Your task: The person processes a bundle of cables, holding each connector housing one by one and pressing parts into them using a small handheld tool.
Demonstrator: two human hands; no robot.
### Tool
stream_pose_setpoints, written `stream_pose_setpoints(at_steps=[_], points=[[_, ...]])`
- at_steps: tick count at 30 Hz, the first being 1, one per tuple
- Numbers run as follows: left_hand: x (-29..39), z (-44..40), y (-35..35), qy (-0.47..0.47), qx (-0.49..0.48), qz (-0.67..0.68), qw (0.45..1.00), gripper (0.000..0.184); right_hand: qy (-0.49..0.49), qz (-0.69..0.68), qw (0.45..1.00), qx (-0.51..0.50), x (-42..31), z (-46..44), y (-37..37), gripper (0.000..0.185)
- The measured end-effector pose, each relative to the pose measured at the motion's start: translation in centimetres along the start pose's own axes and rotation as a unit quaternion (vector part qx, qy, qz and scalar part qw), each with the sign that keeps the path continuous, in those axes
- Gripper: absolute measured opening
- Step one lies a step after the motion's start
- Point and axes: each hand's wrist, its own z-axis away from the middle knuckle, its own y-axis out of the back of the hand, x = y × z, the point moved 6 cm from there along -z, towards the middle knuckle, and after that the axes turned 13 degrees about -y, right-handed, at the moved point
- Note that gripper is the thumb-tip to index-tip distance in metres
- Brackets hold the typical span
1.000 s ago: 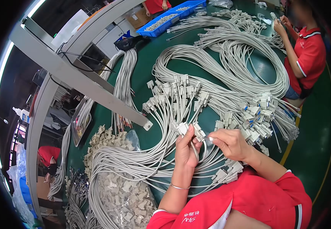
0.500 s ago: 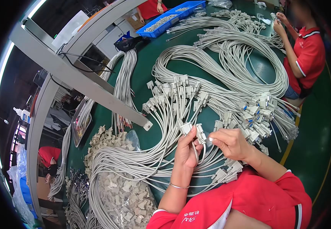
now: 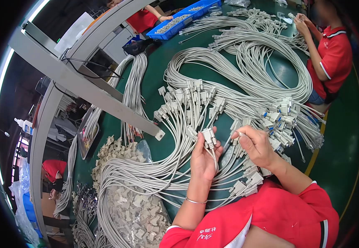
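- Left grip point(image 3: 204, 163): fingers and thumb closed around a pale grey connector point(image 3: 209, 138), held upright above the tabletop point(image 3: 158, 82), its cable running down across my palm.
- Second connector point(image 3: 192, 133): just beside my left thumb; cannot tell whether I hold it too.
- Right grip point(image 3: 256, 146): raised just right of the held connector and apart from it, fingers curled, thumb and forefinger near each other; cannot tell whether anything is pinched between them.
- Beyond my left grip: a fanned cluster of connectors point(image 3: 181, 99) on grey cables.
- Beyond my right grip: a connector heap point(image 3: 276, 120), some faces blue.
- Left of my forearm: a clear bag point(image 3: 136, 215) of pale pieces; a loose pile point(image 3: 113, 157) lies past it.
- Far side: a large cable coil point(image 3: 299, 70); a blue tray point(image 3: 158, 36) with another person's hand point(image 3: 165, 18) at its edge.
- Right edge: a co-worker point(image 3: 332, 62) in red, both hands raised together.
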Motion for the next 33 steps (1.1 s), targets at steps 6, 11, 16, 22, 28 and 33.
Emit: stream_pose_setpoints(at_steps=[6,11,16,22,28,33], points=[[-0.1,-0.2,0.8,-0.006,0.015,0.003,1.000,0.041,0.036,0.036,0.999,-0.004,0.4,-0.1,-1.9,0.025],[-0.2,0.0,1.1,0.001,0.052,0.026,0.998,0.039,0.062,0.082,0.994,-0.029,0.1,0.2,-2.9,0.019],[-0.4,0.0,1.4,0.010,0.037,0.057,0.998,0.036,0.078,0.113,0.989,-0.052,0.3,0.3,-3.7,0.013],[-0.3,0.1,1.5,0.010,0.044,0.048,0.998,0.033,0.081,0.115,0.989,-0.051,0.5,0.3,-3.8,0.012],[-0.4,0.1,1.5,0.007,0.043,0.040,0.998,0.033,0.098,0.130,0.985,-0.060,0.6,0.4,-4.0,0.017],[-0.2,0.6,-0.2,-0.046,-0.028,-0.081,0.995,0.030,0.091,0.033,0.995,0.003,-0.1,0.2,-2.1,0.019]])
